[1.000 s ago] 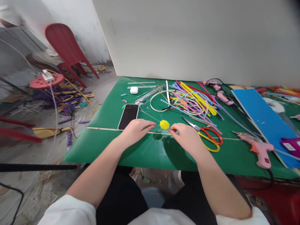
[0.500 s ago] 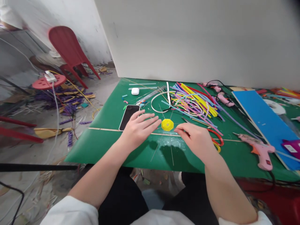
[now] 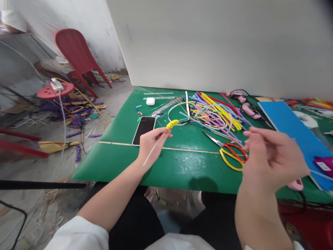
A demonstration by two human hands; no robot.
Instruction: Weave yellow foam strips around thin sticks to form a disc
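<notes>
My left hand (image 3: 154, 144) pinches a small yellow disc (image 3: 172, 124) with thin wire spokes, raised above the green table and seen nearly edge-on. One pale spoke (image 3: 151, 155) slants down across the hand toward the wrist. My right hand (image 3: 273, 156) is lifted apart from it on the right, its fingers curled together; whether something thin is between them is hidden. Below and left of that hand lie scissors (image 3: 223, 146) with red and yellow handles, blades partly apart. A pink glue gun (image 3: 296, 184) is mostly covered by the right hand.
Fuzzy coloured pipe cleaners (image 3: 213, 111) lie heaped at the back of the table (image 3: 114, 159). A phone (image 3: 144, 130), a white earbud case (image 3: 150, 101) and thin clear sticks (image 3: 166, 106) are at left. Right are a blue board (image 3: 283, 121) and tape roll (image 3: 305, 119). A person sits beyond a red chair (image 3: 74, 52).
The yellow disc has been lifted from the table and tipped on edge in my left hand. My right hand has moved up and right, uncovering the scissors and covering most of the glue gun.
</notes>
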